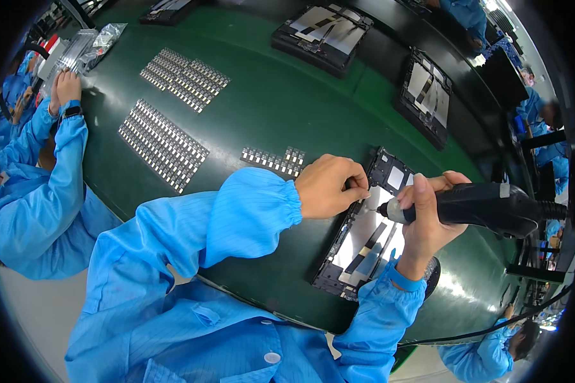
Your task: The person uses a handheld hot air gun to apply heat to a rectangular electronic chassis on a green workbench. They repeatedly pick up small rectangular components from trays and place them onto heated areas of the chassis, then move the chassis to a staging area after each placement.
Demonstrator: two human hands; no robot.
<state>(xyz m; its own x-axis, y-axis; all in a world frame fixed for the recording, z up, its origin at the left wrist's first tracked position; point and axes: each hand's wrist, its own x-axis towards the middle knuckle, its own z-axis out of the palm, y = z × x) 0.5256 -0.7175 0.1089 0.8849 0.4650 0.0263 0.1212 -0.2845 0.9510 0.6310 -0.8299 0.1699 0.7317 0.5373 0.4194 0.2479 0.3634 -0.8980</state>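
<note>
My right hand (pixel 425 226) is wrapped round a black electric screwdriver (pixel 479 207), its tip pointing left over an opened tablet-like device (pixel 348 255). This device has a black frame, silver panels and dark flat cables, and lies on the table in front of me. At its upper left edge, my left hand (pixel 332 185) is closed, thumb and fingertips pinched close to the screwdriver tip. Whatever sits in that pinch is too small to make out. Just left of this hand lies a small group of little circuit boards (pixel 271 159).
Two larger arrays of small boards (pixel 163 145) (pixel 185 80) lie on the green table (pixel 262 102). Similar opened devices (pixel 322 35) (pixel 426 96) stand along the far side. A co-worker's hands (pixel 65 89) rest by clear plastic bags (pixel 102 45) at left. A black cable (pixel 485 330) runs at lower right.
</note>
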